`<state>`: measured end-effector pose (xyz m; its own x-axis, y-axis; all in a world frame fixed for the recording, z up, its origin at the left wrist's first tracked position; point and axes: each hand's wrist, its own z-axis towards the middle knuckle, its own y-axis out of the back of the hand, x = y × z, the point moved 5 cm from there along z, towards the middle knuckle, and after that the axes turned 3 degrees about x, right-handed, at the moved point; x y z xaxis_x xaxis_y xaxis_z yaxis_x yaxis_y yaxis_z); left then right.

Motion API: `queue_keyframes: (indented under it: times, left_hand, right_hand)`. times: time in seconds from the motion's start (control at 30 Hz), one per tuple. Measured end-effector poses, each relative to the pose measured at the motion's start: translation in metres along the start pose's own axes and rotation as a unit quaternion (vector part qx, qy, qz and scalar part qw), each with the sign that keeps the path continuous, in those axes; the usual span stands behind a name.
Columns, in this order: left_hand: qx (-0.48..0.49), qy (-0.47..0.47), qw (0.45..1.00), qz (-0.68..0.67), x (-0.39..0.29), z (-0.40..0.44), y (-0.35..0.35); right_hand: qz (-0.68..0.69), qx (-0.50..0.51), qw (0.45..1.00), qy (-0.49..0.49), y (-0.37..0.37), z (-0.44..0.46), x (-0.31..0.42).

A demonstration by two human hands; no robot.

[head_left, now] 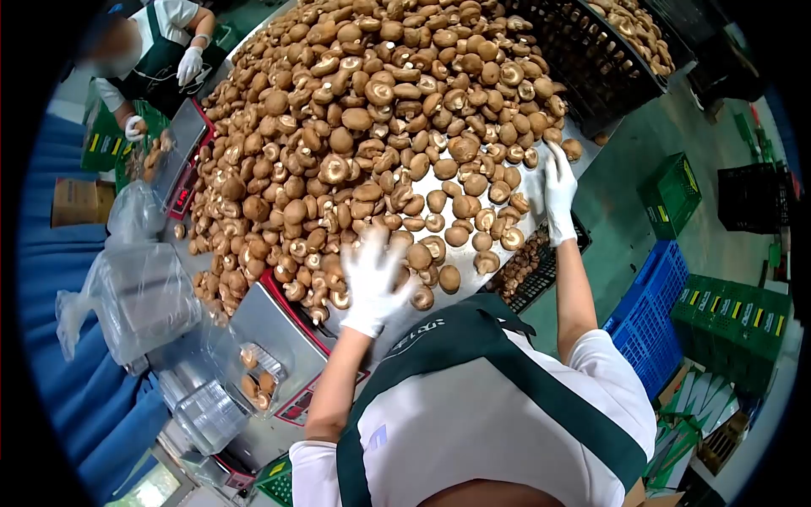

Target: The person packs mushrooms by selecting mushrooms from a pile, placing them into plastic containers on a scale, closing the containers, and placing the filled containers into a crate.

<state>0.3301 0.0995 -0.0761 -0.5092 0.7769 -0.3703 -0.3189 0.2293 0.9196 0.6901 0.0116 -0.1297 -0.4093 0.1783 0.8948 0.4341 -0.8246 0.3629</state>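
Fingers of the gloved left hand, just left of the frame's middle, are spread wide and blurred over the near edge of the heap; they look closed on nothing, though the blur hides whether the tips touch a cap. The gloved right hand, right of centre, is open too, its fingers nearly straight and pointing up the frame beside the outermost shiitake mushrooms, with no mushroom seen in its grasp. The mushrooms fill the upper middle of the frame, piled deep there and thinning to a loose scatter between the hands on the metal table. A scale stands at lower left, and a black crate sits just below the right hand. Each mushroom should be light and springy, firm enough to roll but easy to dent or tear at the rim; the stem may snap if twisted. A gentle hold round the cap's sides suits them, and the dry-looking skins should slip little against the gloves.
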Motion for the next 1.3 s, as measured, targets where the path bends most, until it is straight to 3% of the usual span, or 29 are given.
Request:
queue_keyframes:
  times: [0.03, 0.1, 0.17, 0.2, 0.3, 0.37, 0.43, 0.53, 0.63, 0.7, 0.9, 1.03, 1.17, 1.3]
  left_hand:
    - [0.08, -0.04, 0.996, -0.003, -0.018, -0.004, -0.022]
    - [0.127, -0.147, 0.981, -0.001, -0.035, -0.023, -0.072]
    - [0.165, -0.135, 0.977, 0.019, -0.028, -0.019, -0.085]
    - [0.161, -0.15, 0.975, 0.038, -0.026, -0.014, -0.087]
    - [0.124, -0.119, 0.984, 0.05, -0.021, -0.007, -0.078]
    - [0.101, -0.089, 0.99, 0.046, -0.009, -0.007, -0.072]
    - [0.086, -0.049, 0.99, 0.099, 0.009, -0.008, -0.064]
    - [0.007, 0.008, 0.994, 0.104, 0.036, -0.009, -0.033]
    - [-0.005, 0.014, 0.986, 0.163, 0.048, -0.02, -0.029]
    - [-0.032, 0.07, 0.986, 0.151, 0.055, -0.029, -0.021]
    - [-0.096, 0.201, 0.972, 0.078, 0.057, -0.069, -0.02]
    - [-0.048, 0.214, 0.973, 0.067, 0.032, -0.089, -0.021]
    - [0.02, 0.237, 0.967, 0.095, 0.027, -0.102, -0.028]
    - [0.008, 0.216, 0.972, 0.093, 0.045, -0.07, -0.021]
  right_hand:
    - [-0.078, -0.01, 0.996, 0.04, 0.006, -0.012, -0.031]
    - [-0.092, 0.012, 0.995, 0.031, -0.008, -0.051, -0.046]
    - [-0.122, 0.099, 0.983, 0.091, -0.039, -0.083, -0.027]
    - [-0.079, 0.101, 0.991, 0.044, -0.051, -0.092, -0.023]
    - [-0.022, 0.128, 0.991, -0.023, -0.08, -0.106, 0.002]
    - [0.017, 0.136, 0.991, 0.004, -0.096, -0.112, 0.024]
    - [-0.037, 0.165, 0.978, 0.126, -0.115, -0.119, 0.042]
    - [-0.076, 0.209, 0.96, 0.169, -0.13, -0.104, 0.047]
    - [-0.078, 0.25, 0.946, 0.192, -0.117, -0.098, 0.036]
    - [-0.032, 0.247, 0.957, 0.148, -0.105, -0.095, 0.016]
    - [-0.067, 0.208, 0.957, 0.189, -0.06, -0.124, 0.027]
    - [-0.22, 0.233, 0.911, 0.261, -0.062, -0.158, 0.037]
    - [-0.255, 0.247, 0.892, 0.281, -0.076, -0.162, 0.042]
    - [-0.293, 0.229, 0.883, 0.286, -0.077, -0.133, 0.035]
